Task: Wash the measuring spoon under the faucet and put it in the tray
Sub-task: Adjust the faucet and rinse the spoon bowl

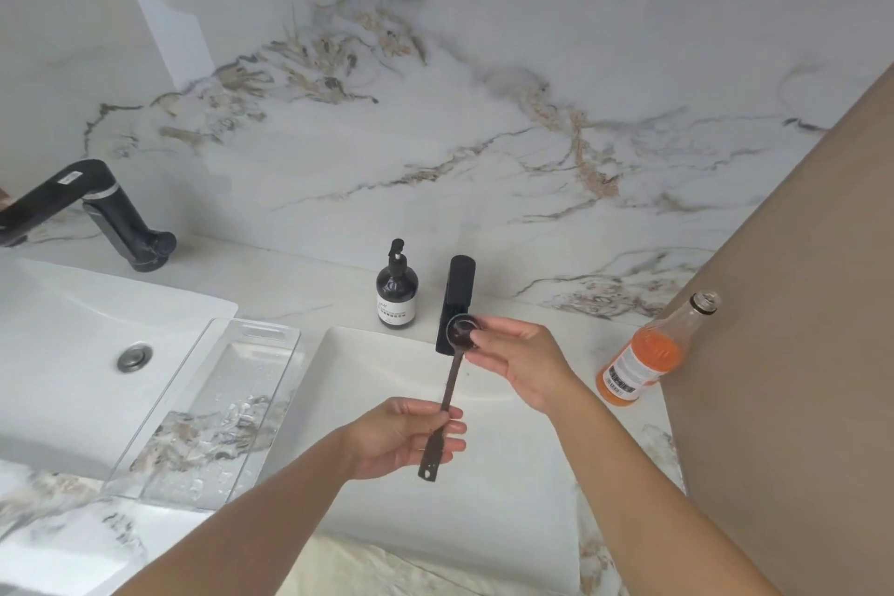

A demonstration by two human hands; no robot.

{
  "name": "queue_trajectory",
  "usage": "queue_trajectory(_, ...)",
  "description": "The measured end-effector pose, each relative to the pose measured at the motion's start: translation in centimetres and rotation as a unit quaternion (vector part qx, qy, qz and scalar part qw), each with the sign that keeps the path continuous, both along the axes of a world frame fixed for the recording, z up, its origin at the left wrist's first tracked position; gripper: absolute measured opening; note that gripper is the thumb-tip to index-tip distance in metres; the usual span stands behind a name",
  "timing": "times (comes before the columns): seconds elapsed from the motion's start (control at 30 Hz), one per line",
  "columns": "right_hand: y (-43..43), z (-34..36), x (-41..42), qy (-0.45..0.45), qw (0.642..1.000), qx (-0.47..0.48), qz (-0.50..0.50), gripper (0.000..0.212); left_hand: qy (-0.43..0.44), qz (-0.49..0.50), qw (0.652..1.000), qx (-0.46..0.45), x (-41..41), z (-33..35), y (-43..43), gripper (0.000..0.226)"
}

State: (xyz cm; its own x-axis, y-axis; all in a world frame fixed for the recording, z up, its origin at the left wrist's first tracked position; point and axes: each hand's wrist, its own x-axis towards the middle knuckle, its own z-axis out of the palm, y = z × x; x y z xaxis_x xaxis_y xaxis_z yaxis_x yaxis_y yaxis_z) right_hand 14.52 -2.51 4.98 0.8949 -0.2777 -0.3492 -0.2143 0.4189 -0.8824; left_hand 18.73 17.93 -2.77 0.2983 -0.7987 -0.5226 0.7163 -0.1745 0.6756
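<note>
A dark brown measuring spoon [450,390] with a long handle is held over the white sink [367,382], bowl up under the spout of the black faucet [454,300]. My left hand [404,438] grips the lower part of the handle. Fingers and thumb of my right hand [520,361] are on the spoon's bowl. I cannot see running water. The clear plastic tray [271,339] lies on the counter left of the sink, wet with droplets.
A dark pump bottle [396,293] stands behind the sink. An open bottle of orange liquid [638,363] stands at the right beside a brown panel [793,353]. A second sink [72,334] with another black faucet [96,208] is at the left.
</note>
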Motion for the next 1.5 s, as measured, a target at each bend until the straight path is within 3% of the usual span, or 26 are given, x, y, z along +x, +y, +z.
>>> queue_trajectory(0.27, -0.2, 8.8, 0.6, -0.129, 0.99, -0.036, 0.053, 0.031, -0.028, -0.011, 0.999, -0.01, 2.7, 4.2, -1.0, 0.042)
queue_trajectory(0.37, 0.4, 10.4, 0.0, -0.156, 0.983, -0.061, 0.076, 0.04, -0.028, -0.008, 0.999, -0.029, 3.2, 5.3, -1.4, 0.042)
queue_trajectory(0.63, 0.9, 12.7, -2.0, -0.212, 0.964, -0.11, 0.114, 0.039, 0.017, -0.025, 0.996, -0.085, 2.9, 6.1, -1.0, 0.036)
queue_trajectory(0.83, -1.0, 12.1, -3.1, -0.22, 0.967, -0.047, 0.118, 0.043, 0.06, -0.035, 0.992, -0.101, 2.4, 6.7, -0.4, 0.04)
queue_trajectory(0.97, -3.0, 8.8, -3.3, -0.189, 0.977, 0.064, 0.072, 0.035, 0.053, -0.042, 0.996, -0.063, 1.9, 6.7, -0.1, 0.049)
queue_trajectory(1.1, -4.5, 3.7, -3.9, -0.107, 0.987, 0.119, 0.013, 0.032, 0.006, -0.077, 0.996, 0.035, 1.3, 5.1, 0.6, 0.032)
queue_trajectory(1.17, -4.6, 1.0, -4.4, -0.003, 0.996, 0.083, 0.007, 0.035, -0.049, -0.072, 0.987, 0.132, 0.7, 3.9, 1.0, 0.017)
queue_trajectory(1.27, -4.3, -2.5, -4.4, 0.158, 0.987, -0.017, -0.012, 0.032, -0.083, -0.013, 0.966, 0.246, 0.0, 1.6, 2.5, 0.017)
queue_trajectory(1.5, -0.7, -2.1, 1.1, 0.2, 0.974, -0.095, -0.059, 0.02, -0.084, 0.034, 0.932, 0.352, -0.5, -1.0, 5.6, 0.021)
